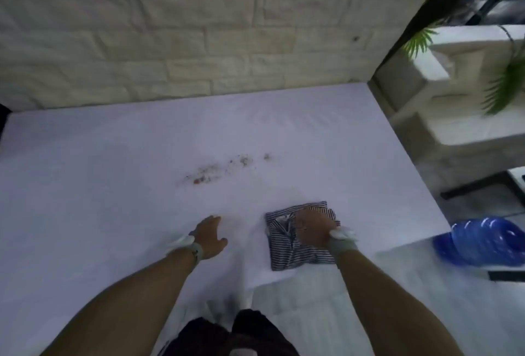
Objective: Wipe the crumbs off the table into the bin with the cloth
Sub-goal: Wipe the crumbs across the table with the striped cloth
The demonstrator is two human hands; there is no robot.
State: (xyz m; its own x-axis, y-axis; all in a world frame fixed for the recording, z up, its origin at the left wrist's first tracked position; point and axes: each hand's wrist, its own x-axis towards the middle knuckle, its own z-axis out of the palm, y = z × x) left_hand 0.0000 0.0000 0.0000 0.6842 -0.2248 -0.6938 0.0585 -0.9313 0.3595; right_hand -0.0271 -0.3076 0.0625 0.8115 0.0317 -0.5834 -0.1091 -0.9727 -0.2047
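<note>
A striped black-and-white cloth (pixel 287 253) lies folded near the front edge of the white-covered table (pixel 113 171). My right hand (pixel 314 230) presses down on top of it, fingers curled into the fabric. My left hand (pixel 210 237) rests flat on the table to the left of the cloth, fingers apart, holding nothing. A trail of brown and reddish crumbs (pixel 218 169) lies on the table farther away, ahead of both hands. A blue bin (pixel 483 242) sits on the floor beyond the table's right edge.
A pale stone-brick wall (pixel 170 29) backs the table. To the right are white ledges with green plant leaves (pixel 505 85) and a dark frame. My legs in dark clothing (pixel 227 333) show below the table's front edge.
</note>
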